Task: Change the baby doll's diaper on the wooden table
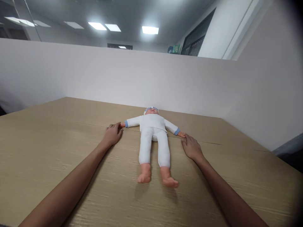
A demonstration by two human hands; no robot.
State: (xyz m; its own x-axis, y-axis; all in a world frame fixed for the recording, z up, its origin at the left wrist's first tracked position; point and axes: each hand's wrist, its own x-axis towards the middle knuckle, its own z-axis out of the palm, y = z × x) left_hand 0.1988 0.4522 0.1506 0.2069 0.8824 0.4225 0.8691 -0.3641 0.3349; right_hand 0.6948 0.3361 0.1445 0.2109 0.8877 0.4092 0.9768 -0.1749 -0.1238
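A baby doll (153, 123) lies on its back on the wooden table, arms spread wide and feet toward me. It wears a white top and trousers with blue cuffs, and a white headband with blue lettering. My left hand (113, 134) rests on the table at the doll's hand on the left, thumb and fingertips closed about its end. On the other side, my right hand (191, 147) has thumb and forefinger at the doll's other hand in the same way. Both of the doll's feet are bare.
The light wooden table (106, 192) has a thin seam running across it. Behind it rises a low white partition (118, 75), with a white wall (265, 94) on the right. Ceiling lights (150, 30) and a green object (176, 48) show beyond the partition.
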